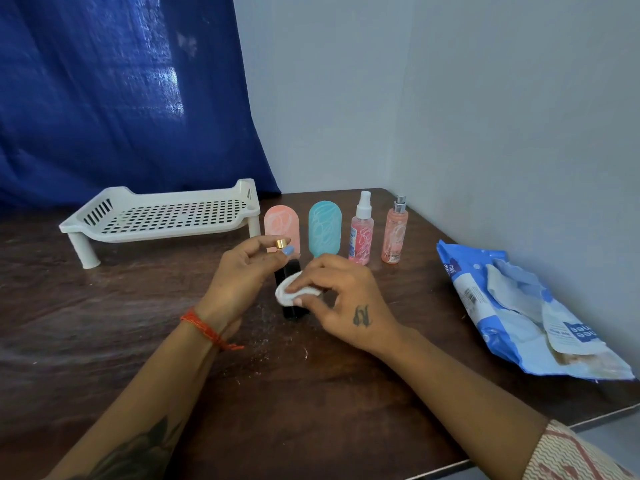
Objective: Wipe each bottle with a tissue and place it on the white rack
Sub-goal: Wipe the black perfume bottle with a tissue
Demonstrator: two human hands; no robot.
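A dark bottle [294,311] with a gold cap [281,244] stands upright on the table in front of me. My left hand [242,278] pinches its cap at the top. My right hand [341,299] holds a folded white tissue [289,294] pressed against the bottle's side. Behind stand a pink oval bottle [281,225], a teal oval bottle [325,227] and two pink spray bottles, one with a white nozzle [361,233] and one with a silver nozzle [394,233]. The white rack [162,216] sits at the back left with nothing on it.
A blue tissue pack [512,306] lies torn open at the right, near the table's right edge. A blue curtain [121,98] hangs behind the rack and a pale wall [450,98] closes the right side. The brown table [104,323] shows bare wood at the left.
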